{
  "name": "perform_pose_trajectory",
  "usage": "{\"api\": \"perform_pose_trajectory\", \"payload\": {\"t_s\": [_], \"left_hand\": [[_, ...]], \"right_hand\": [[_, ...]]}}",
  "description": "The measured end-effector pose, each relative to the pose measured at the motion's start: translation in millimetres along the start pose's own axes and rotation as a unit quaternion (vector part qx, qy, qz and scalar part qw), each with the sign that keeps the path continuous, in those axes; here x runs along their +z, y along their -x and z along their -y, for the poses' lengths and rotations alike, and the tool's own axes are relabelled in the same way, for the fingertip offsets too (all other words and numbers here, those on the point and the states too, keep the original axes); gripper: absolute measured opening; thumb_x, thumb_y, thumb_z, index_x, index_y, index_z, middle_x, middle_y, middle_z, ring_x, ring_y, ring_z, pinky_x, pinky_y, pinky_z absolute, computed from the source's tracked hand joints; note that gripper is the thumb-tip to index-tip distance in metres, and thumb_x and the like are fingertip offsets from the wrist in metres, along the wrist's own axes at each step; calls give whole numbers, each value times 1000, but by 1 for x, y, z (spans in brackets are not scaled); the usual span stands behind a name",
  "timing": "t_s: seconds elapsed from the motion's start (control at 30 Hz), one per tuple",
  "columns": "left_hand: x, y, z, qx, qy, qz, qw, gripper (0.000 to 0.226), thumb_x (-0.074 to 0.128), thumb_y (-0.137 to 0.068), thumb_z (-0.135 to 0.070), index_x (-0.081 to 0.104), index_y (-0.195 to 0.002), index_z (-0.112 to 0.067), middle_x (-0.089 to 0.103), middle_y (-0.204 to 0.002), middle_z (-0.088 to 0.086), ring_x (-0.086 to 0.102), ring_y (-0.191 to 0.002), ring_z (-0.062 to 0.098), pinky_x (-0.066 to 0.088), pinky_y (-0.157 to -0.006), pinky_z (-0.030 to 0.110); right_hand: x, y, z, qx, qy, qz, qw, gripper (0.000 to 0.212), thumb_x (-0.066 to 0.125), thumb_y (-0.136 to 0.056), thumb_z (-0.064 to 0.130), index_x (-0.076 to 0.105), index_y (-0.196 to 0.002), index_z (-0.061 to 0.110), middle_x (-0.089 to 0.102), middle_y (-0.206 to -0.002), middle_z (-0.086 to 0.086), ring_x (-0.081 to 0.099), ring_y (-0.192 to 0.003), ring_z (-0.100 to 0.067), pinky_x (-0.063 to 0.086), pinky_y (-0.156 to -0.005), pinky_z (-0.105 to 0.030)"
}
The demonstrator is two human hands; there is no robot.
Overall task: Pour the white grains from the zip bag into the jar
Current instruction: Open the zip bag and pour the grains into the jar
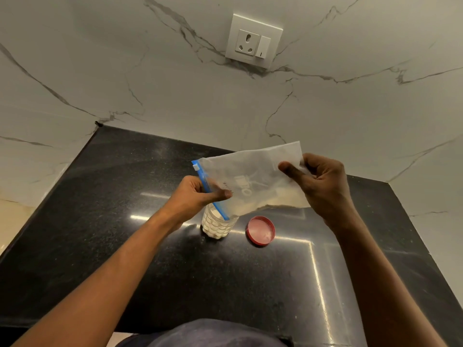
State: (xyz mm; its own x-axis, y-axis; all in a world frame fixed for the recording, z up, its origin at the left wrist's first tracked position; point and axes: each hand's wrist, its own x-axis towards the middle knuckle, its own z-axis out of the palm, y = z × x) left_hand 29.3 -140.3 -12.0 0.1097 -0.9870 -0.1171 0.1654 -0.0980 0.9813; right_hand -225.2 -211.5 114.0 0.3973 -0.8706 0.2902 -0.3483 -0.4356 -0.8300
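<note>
Pinching the limp, slippery zip bag at both ends, left hand at nine o'clock by the zipper, right hand at three, seemingly tipped over the jar.

Place: a home kitchen, by the look of it.
Bench: it was polished black speckled stone, glossy enough to mirror the lights, and ran into a corner of the walls.
Walls: they were white marble-look slabs with grey veins, rising straight from the bench as a backsplash.
Socket: a white wall plate with a three-pin outlet and a switch sat above the bench.
Wares: a clear jar of white grains and a red lid stood on the bench.
</note>
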Motion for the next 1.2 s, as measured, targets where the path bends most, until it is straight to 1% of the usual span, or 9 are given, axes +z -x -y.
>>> {"api": "perform_pose_trajectory", "payload": {"t_s": [0.13,0.23,0.3,0.37,0.47,0.6,0.83,1.03,1.2], "left_hand": [[3,-2,5,10,21,-6,1000,20,87,-73,-33,85,-93,-33,83,-106,-9,77,-100,2,59,-74,13],[1,-1,13,9,32,-14,999,20,86,-75,-30,85,-96,-30,83,-109,-7,77,-103,5,61,-77,16],[0,-1,18,8,34,-22,999,21,87,-76,-27,85,-97,-27,83,-109,-4,77,-104,8,61,-78,17],[-1,-1,20,6,35,-26,999,22,87,-75,-27,84,-96,-26,83,-107,-4,78,-103,8,61,-77,17],[0,-2,19,3,30,-28,999,24,88,-73,-30,84,-97,-28,83,-107,-5,78,-103,8,62,-76,19],[-1,-3,17,7,32,-26,999,18,87,-72,-31,85,-90,-33,83,-106,-6,78,-101,7,62,-76,18],[-10,-3,17,30,29,0,999,25,86,-75,-26,85,-96,-38,83,-108,-8,78,-104,7,60,-78,15],[-19,-11,24,39,-30,8,999,38,83,-84,2,78,-105,-29,82,-109,-9,77,-106,9,60,-79,15],[-20,-14,27,41,-60,-4,997,37,85,-83,-3,76,-108,-27,81,-111,-11,76,-109,8,63,-88,27]], "right_hand": [[-1,1,-7,48,-29,54,997,32,69,-90,52,76,-100,23,77,-97,-5,76,-83,-28,63,-70,-55],[-7,7,-22,82,-27,138,987,40,78,-84,55,67,-118,37,73,-111,10,74,-99,-14,65,-77,-33],[-11,13,-34,116,9,196,974,55,86,-81,41,56,-126,48,67,-118,18,67,-108,-3,61,-80,-21],[-13,19,-45,151,35,225,962,60,85,-84,23,52,-125,52,64,-123,17,63,-113,-5,60,-85,-24],[-13,24,-51,152,35,173,972,41,75,-90,7,65,-113,39,71,-115,8,70,-108,-15,63,-82,-30],[-15,24,-47,96,39,69,992,11,73,-93,16,73,-100,25,76,-104,2,73,-99,-16,63,-84,-33],[0,20,-29,62,-58,2,996,15,62,-93,44,72,-102,37,75,-104,-1,73,-97,-26,65,-82,-47],[8,17,-22,-1,-40,-40,998,14,59,-100,42,72,-100,48,75,-94,14,70,-84,-10,60,-73,-34],[10,16,-22,-49,-13,-61,997,14,61,-103,31,73,-109,36,73,-91,19,69,-84,-5,53,-73,-16]]}}
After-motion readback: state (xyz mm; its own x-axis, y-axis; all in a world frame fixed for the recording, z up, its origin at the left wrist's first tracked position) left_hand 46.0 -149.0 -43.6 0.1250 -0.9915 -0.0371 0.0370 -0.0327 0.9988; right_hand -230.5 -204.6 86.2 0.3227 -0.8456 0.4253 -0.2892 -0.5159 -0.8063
